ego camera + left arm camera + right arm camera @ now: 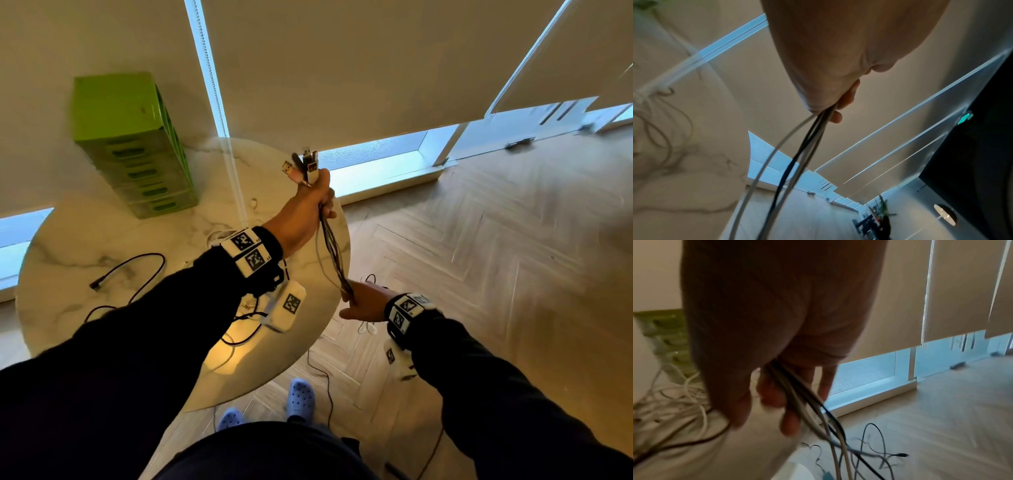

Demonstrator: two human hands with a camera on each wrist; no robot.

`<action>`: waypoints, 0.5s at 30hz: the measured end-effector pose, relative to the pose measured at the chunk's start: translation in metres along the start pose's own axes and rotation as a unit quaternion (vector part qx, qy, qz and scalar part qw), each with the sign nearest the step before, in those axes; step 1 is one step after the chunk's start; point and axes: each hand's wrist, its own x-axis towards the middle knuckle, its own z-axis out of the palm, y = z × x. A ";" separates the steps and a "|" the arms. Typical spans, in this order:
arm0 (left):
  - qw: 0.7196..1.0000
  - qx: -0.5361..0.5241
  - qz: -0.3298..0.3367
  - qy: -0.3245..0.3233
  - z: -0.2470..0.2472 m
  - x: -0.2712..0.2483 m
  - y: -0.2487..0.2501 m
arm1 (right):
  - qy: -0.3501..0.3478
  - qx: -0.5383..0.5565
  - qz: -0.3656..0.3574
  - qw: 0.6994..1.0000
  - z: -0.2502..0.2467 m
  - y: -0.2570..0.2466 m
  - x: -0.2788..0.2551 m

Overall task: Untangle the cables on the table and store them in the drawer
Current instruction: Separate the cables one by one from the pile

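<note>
A bundle of several grey, white and black cables (334, 253) hangs taut between my two hands over the right edge of the round marble table (85, 233). My left hand (317, 202) is raised and grips the bundle just below its USB plugs (308, 164), which stick up above the fist. My right hand (359, 301) holds the same bundle lower, fingers (789, 423) curled round the strands (803, 402). Below it the loose ends (875, 447) trail onto the floor. The left wrist view shows the cables (807, 142) leaving the left hand (838, 104). The green drawer unit (133, 144) stands at the table's back, drawers closed.
A black cable (137, 270) and tangled white cables (674, 391) lie on the table. A blind cord (236, 185) hangs over the tabletop. A thin black cable (325, 380) runs across the wooden floor beside my blue slippers (301, 397). Blinds and low windows stand behind.
</note>
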 end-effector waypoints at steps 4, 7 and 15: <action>0.997 0.070 -0.008 -0.039 -0.016 -0.007 -0.006 | 0.077 0.126 -0.021 0.989 -0.017 -0.018 0.001; 0.983 0.176 -0.009 -0.049 -0.022 -0.015 0.001 | 0.162 0.198 -0.079 0.964 -0.046 -0.050 -0.001; 0.955 0.289 0.027 -0.062 -0.059 -0.023 0.007 | 0.126 0.377 -0.164 0.903 -0.071 -0.139 0.001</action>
